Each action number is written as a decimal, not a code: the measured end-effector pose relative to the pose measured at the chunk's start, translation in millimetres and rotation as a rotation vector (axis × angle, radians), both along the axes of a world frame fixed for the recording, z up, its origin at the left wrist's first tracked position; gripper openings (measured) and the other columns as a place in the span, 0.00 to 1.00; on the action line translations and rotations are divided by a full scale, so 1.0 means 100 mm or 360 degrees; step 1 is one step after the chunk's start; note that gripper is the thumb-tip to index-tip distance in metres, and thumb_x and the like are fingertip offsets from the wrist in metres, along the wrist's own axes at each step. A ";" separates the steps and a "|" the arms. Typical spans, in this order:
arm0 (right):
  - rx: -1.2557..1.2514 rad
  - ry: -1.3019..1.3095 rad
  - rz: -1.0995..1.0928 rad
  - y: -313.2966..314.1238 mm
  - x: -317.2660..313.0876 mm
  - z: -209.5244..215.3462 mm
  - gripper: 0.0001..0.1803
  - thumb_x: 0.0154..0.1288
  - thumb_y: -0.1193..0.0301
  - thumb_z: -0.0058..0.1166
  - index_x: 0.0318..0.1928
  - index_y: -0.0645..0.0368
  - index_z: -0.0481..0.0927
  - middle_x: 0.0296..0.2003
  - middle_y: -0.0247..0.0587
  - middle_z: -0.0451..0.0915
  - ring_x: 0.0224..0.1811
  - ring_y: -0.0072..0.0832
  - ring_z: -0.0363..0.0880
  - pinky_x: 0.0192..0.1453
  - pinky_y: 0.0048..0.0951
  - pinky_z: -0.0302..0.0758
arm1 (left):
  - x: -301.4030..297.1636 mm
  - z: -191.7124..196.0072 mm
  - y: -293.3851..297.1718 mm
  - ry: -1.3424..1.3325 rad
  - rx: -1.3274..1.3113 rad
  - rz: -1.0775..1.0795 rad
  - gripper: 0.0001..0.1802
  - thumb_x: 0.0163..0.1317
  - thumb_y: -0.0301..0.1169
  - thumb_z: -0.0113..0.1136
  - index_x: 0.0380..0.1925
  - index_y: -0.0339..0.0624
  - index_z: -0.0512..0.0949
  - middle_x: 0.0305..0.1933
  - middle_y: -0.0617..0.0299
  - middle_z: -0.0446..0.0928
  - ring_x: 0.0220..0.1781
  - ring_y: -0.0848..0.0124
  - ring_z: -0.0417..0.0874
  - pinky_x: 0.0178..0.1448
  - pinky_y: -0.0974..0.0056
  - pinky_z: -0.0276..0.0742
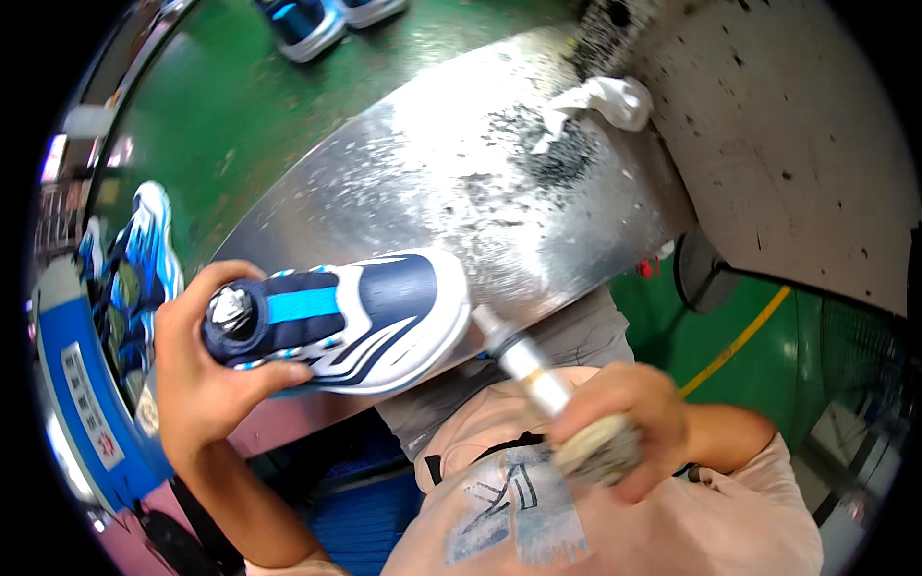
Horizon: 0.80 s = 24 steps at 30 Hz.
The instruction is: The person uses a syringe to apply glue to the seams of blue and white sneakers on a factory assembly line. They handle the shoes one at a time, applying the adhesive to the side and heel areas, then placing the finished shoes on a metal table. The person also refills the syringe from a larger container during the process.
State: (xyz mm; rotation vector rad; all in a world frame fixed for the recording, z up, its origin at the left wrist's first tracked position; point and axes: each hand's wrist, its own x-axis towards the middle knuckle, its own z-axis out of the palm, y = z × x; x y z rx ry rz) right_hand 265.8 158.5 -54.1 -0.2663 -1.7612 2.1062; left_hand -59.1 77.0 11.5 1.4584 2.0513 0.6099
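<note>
My left hand [197,370] grips a navy, white and light-blue sneaker [394,307] by its heel end. The fingers go round the far side and the thumb presses the near side. The shoe is held above the metal table, toe to the right, with shiny dark stuffing [232,312] in its opening. My right hand [629,413] is closed round a whitish, silvery cylindrical tool [531,372] with a narrow tip and a pale, worn rear end. That tip is close to the sole edge at the toe; blur hides whether they touch.
Dark crumbs are scattered over the metal table [355,182], and a crumpled white cloth [615,101] lies at its far right. A speckled grey panel [788,144] rises on the right. More sneakers [149,250] sit in a blue bin [82,384] at left; others [312,34] stand beyond the table.
</note>
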 end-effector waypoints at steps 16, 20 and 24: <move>0.0348 -0.0251 0.0095 0.27 -1.84 -0.05 0.30 0.60 0.72 0.61 0.59 0.60 0.60 0.42 0.44 0.78 0.44 0.30 0.81 0.46 0.30 0.79 | 0.81 -0.46 -0.79 0.0739 0.1034 -0.0365 0.06 0.54 0.27 0.60 0.32 0.52 0.76 0.38 0.62 0.83 0.44 0.66 0.84 0.50 0.65 0.75; 0.0178 -0.0421 0.0232 0.18 -2.05 -0.03 0.31 0.59 0.75 0.61 0.59 0.60 0.60 0.42 0.43 0.78 0.44 0.30 0.81 0.48 0.30 0.78 | 0.81 -0.49 -0.77 0.0712 0.1098 -0.0364 0.06 0.54 0.28 0.60 0.32 0.53 0.76 0.38 0.63 0.82 0.44 0.67 0.84 0.52 0.65 0.75; 0.0219 -0.0581 0.0308 0.14 -2.14 0.01 0.31 0.58 0.76 0.62 0.59 0.60 0.61 0.42 0.43 0.79 0.43 0.29 0.81 0.48 0.30 0.78 | 0.80 -0.55 -0.82 0.0733 0.1124 -0.0377 0.06 0.54 0.29 0.60 0.33 0.52 0.76 0.39 0.63 0.81 0.45 0.68 0.83 0.55 0.67 0.73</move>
